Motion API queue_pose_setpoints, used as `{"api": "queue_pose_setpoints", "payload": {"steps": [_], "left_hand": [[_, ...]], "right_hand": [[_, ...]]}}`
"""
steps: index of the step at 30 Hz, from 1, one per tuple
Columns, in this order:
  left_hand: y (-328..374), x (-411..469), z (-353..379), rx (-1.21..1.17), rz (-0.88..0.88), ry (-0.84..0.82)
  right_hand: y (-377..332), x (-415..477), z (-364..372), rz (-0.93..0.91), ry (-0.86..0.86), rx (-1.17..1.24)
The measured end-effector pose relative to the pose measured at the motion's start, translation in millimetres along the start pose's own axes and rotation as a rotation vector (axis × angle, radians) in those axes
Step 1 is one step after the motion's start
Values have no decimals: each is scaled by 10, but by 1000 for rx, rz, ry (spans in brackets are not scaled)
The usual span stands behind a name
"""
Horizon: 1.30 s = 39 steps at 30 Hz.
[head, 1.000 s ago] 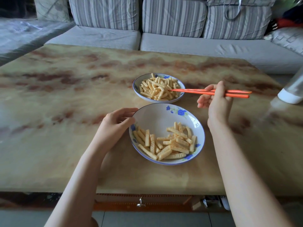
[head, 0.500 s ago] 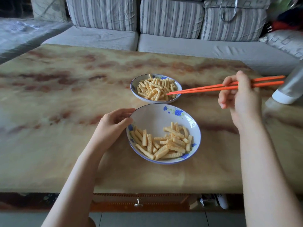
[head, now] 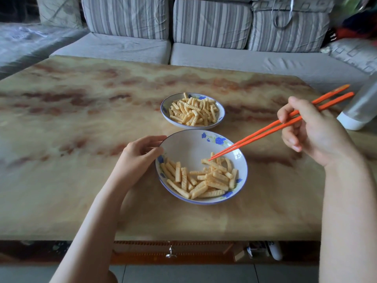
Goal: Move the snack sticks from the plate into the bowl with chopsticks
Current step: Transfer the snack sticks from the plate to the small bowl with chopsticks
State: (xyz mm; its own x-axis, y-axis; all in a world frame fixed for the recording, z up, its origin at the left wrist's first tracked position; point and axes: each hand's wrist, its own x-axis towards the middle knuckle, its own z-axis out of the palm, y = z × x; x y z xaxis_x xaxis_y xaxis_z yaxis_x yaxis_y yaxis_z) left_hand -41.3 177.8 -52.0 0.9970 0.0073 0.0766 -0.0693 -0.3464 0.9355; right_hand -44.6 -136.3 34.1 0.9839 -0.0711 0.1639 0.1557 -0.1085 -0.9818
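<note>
Two white dishes with blue flowers stand on the marble table. The smaller far dish (head: 163, 109) is piled with crinkled snack sticks (head: 193, 112). The larger near dish (head: 183, 146) holds more snack sticks (head: 204, 180) in its front half. My left hand (head: 138, 154) grips the near dish's left rim. My right hand (head: 312, 131) holds orange chopsticks (head: 265, 129) to the right of both dishes. Their tips are together and touch the sticks at the right side of the near dish. I see no stick pinched between them.
A white and clear bottle (head: 361, 111) stands at the table's right edge, just behind my right hand. A grey striped sofa (head: 204, 52) runs along the far side. The table's front edge (head: 183, 237) has a drawer below it.
My right hand has swung right and back towards me. The chopstick tips have left the far dish and come down into the near dish. My left hand has stayed on the rim.
</note>
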Motion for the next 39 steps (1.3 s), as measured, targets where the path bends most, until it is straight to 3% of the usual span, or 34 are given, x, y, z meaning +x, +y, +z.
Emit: {"api": "queue_pose_setpoints", "payload": {"steps": [7,12,20,27,39], "left_hand": [[-16,7,6,13,16,20],[-32,16,0,9,27,15],[-18,7,2,12,24,1],[-33,20,-3,14,19,-6],[-49,39,3,1,16,4]], "right_hand": [[36,-11,41,64,-46,-69],[68,39,97,20,25,55],[103,140,363,-70,330,308],[262,260,574,-103,488,244],[467,372,710,-101,490,179]]}}
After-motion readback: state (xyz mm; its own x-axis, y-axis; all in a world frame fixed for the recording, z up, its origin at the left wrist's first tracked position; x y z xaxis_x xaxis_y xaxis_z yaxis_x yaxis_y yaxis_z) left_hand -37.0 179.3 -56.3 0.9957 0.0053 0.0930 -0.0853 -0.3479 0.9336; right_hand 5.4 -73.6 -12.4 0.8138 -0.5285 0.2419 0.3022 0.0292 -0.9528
